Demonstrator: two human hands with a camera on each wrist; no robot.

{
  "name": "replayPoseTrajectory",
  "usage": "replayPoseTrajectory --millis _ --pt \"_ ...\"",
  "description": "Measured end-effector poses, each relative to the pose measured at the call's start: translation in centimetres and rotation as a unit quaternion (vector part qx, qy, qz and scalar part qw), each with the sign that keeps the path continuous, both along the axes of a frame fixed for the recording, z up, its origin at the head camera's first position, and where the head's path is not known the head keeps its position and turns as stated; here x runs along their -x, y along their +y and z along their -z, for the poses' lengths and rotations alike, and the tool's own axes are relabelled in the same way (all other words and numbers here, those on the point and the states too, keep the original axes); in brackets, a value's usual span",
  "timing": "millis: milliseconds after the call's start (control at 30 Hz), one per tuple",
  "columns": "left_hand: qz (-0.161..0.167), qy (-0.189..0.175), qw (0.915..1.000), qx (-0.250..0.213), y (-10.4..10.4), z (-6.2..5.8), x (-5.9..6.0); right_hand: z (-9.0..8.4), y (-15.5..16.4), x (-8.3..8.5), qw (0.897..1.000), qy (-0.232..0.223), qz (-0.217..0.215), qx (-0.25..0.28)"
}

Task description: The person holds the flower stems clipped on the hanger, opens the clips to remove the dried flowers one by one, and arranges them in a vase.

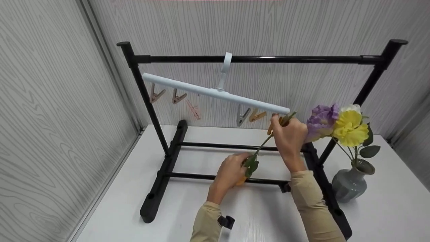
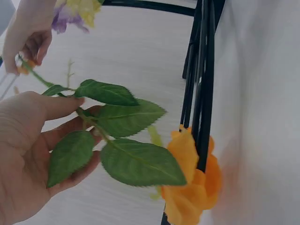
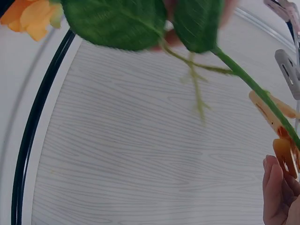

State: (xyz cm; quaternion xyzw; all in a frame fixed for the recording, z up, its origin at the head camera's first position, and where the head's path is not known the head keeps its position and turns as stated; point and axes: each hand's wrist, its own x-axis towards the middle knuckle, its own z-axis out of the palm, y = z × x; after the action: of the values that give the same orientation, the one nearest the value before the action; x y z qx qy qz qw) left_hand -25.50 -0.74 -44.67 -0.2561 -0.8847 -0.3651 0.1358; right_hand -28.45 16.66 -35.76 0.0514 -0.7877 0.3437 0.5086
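Left hand grip curled round leafy green stem of orange artificial flower; right hand grip pinches orange clothes peg at white hanger bar end; open white bench below.

Black rack: smooth, semi-gloss tube, probably metal. White hanger bar and pegs: matt plastic. Table: pale wood-grain finish; grey vase: glossy glaze.
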Motion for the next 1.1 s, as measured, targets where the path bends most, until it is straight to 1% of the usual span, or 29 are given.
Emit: replayPoseTrajectory --millis 33,100,167,233,333,400,467,567,667,700,767,833,900,933,1000,1100 --pt "0.001 -0.011 0.9999 0.008 -0.4 -0.1 0.0 -0.1 0.1 0.0 1.000 0.006 -0.001 0.003" --pt "-0.004 -0.021 0.9995 0.022 -1.5 -0.4 0.0 -0.2 0.3 0.0 1.000 0.014 -0.006 0.006" --pt "-0.015 -0.014 0.9991 0.038 -2.8 -0.7 0.0 -0.2 0.5 0.0 1.000 0.017 -0.015 0.010" --pt "-0.037 0.000 0.9980 0.052 -4.2 -1.0 0.0 -0.2 0.6 0.1 0.999 0.017 -0.023 0.020" --pt "-0.080 0.026 0.9941 0.069 -6.0 -1.2 -0.2 -0.1 0.8 0.2 0.999 0.007 -0.036 0.030" --pt "-0.109 0.033 0.9907 0.074 -6.9 -1.4 -0.4 0.1 0.9 0.2 0.998 -0.013 -0.049 0.035" --pt "-0.127 0.039 0.9883 0.076 -7.3 -1.5 -0.6 0.3 0.9 0.2 0.996 -0.042 -0.070 0.033" --pt "-0.141 0.050 0.9857 0.077 -7.1 -1.8 -0.7 0.9 0.7 -0.1 0.992 -0.086 -0.097 0.000" --pt "-0.145 0.073 0.9831 0.084 -6.4 -1.9 -0.7 2.1 0.2 -0.8 0.981 -0.128 -0.129 -0.070" --pt "-0.147 0.083 0.9819 0.086 -6.1 -1.9 -0.7 2.5 0.0 -1.0 0.975 -0.142 -0.142 -0.094" --pt "-0.149 0.106 0.9791 0.089 -5.4 -1.9 -0.7 3.4 -0.4 -1.6 0.960 -0.170 -0.173 -0.136" --pt "-0.153 0.129 0.9755 0.093 -4.8 -1.9 -0.8 4.3 -0.8 -2.1 0.946 -0.187 -0.205 -0.170" --pt "-0.156 0.147 0.9721 0.095 -4.3 -1.9 -0.8 5.1 -1.1 -2.6 0.936 -0.188 -0.226 -0.193" --pt "-0.158 0.157 0.9702 0.096 -4.1 -1.9 -0.9 5.5 -1.1 -2.9 0.934 -0.182 -0.231 -0.203" --pt "-0.159 0.174 0.9672 0.095 -3.8 -2.0 -0.9 6.1 -1.2 -3.4 0.933 -0.162 -0.234 -0.222" --pt "-0.157 0.199 0.9634 0.087 -3.5 -1.9 -0.8 6.9 -1.1 -4.0 0.935 -0.141 -0.220 -0.238"
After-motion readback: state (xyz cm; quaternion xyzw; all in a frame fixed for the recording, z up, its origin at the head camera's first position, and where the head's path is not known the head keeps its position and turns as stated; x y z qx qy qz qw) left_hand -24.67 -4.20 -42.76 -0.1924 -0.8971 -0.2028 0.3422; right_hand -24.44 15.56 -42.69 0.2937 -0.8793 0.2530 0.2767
